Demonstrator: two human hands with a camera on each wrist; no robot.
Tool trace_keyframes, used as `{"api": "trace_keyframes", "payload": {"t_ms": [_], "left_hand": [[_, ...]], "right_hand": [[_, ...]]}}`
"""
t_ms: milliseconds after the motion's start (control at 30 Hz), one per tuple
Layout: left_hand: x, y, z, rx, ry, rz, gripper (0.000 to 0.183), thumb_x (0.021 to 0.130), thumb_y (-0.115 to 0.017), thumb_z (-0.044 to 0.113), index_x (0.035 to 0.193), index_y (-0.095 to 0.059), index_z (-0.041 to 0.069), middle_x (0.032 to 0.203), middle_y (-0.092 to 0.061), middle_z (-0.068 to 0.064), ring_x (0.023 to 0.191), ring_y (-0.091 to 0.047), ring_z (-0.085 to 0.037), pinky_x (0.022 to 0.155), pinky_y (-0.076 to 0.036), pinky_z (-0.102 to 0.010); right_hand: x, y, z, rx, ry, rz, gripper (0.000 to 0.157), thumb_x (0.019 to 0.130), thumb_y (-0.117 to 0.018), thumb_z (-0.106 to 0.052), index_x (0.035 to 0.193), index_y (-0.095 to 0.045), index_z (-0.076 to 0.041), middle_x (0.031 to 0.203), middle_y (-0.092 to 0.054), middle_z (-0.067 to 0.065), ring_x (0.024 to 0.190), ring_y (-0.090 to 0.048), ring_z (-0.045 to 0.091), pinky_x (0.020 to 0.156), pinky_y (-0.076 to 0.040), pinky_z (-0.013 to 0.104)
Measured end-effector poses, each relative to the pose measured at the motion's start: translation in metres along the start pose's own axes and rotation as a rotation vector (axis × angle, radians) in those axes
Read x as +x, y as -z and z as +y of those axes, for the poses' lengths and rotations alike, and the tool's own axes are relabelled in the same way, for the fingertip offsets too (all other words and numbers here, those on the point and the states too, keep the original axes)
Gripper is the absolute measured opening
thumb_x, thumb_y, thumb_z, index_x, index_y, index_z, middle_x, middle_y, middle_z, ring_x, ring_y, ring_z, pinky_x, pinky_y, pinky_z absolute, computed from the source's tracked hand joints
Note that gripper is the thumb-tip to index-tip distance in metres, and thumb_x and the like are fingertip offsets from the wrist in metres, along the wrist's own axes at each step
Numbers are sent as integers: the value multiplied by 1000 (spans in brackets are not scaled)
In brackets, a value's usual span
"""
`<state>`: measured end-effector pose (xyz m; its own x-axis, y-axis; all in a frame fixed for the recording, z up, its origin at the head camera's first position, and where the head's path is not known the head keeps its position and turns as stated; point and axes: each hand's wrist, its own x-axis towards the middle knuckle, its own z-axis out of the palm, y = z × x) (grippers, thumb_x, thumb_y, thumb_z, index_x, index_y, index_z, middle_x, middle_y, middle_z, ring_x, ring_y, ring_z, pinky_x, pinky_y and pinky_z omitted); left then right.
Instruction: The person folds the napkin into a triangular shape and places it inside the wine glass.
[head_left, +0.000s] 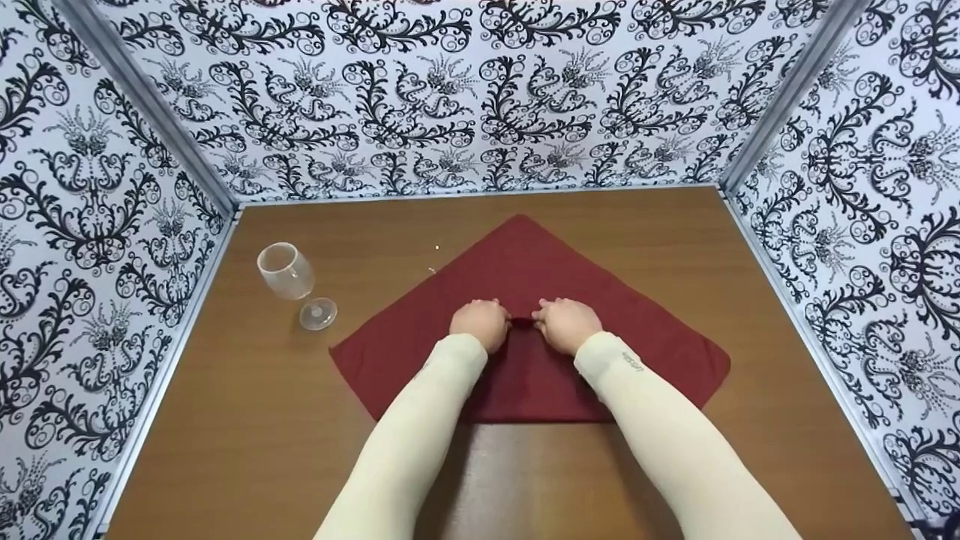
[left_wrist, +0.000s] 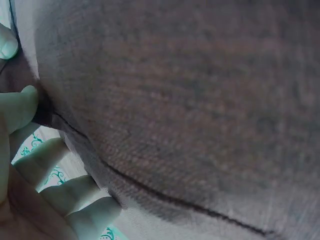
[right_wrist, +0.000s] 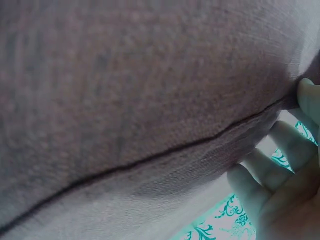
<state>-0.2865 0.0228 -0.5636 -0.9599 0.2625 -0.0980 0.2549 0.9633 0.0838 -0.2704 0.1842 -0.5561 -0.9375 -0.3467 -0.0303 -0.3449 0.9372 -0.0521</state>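
Near the middle of the red cloth, our left hand and right hand each pinch it, a short stretch between them, neither hand nearer; its long axis runs left to right on the table, spreading beyond and toward us from our fingertips.

Readable text: none | right sleeve: small lettering, too blurred to read

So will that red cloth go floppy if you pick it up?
The red cloth will probably droop, since its edge curves away from the left hand and right hand pinching it. It's likely light, because it looks thin, and probably won't roll, lying mostly flat.
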Motion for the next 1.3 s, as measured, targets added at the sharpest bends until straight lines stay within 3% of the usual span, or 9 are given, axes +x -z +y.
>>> {"api": "trace_keyframes", "payload": {"t_ms": [133,333,567,700,833,1000,1300], "left_hand": [[-2,1,-13,-44,-92,-35,22,90,-56,38,101,-71,28,113,-67,0,97,-64,-28,75,-53,-45],[-7,4,-6,-5,-54,-42,19,89,-57,38,89,-72,27,100,-70,1,90,-66,-24,73,-53,-42],[-8,15,-5,-14,-80,-27,22,87,-58,37,82,-73,21,90,-72,-2,83,-67,-24,67,-53,-43],[-6,16,-7,-14,-71,7,23,88,-57,39,89,-73,22,94,-71,0,85,-68,-23,68,-54,-44],[-6,14,-9,-19,-57,-15,23,88,-57,41,93,-73,25,97,-71,1,86,-68,-23,68,-54,-43],[-8,13,-7,-17,-49,-11,22,88,-58,40,89,-73,24,91,-72,1,82,-68,-23,66,-54,-42],[-10,10,-6,-3,-52,-23,22,88,-57,39,84,-73,24,89,-72,1,81,-68,-23,65,-54,-42]], "right_hand": [[-3,0,8,18,51,-12,28,90,-57,-31,114,-68,-21,127,-59,6,112,-58,32,87,-49,47],[-5,0,3,2,13,-29,27,89,-59,-30,112,-69,-19,122,-63,5,108,-61,29,87,-49,45],[-1,11,5,36,52,-47,13,87,-61,-26,84,-73,-21,88,-72,-1,82,-67,26,70,-53,45],[3,11,8,33,55,-15,15,88,-61,-27,92,-74,-23,101,-71,-1,91,-67,24,75,-53,44],[4,6,9,47,45,-18,21,89,-60,-29,105,-72,-25,111,-68,-1,97,-66,25,78,-53,44],[4,0,8,36,22,19,18,88,-61,-29,100,-73,-24,98,-72,-2,85,-68,26,71,-53,45],[0,-4,5,43,12,27,15,88,-60,-26,91,-74,-21,88,-73,0,79,-68,27,66,-53,46]]}}
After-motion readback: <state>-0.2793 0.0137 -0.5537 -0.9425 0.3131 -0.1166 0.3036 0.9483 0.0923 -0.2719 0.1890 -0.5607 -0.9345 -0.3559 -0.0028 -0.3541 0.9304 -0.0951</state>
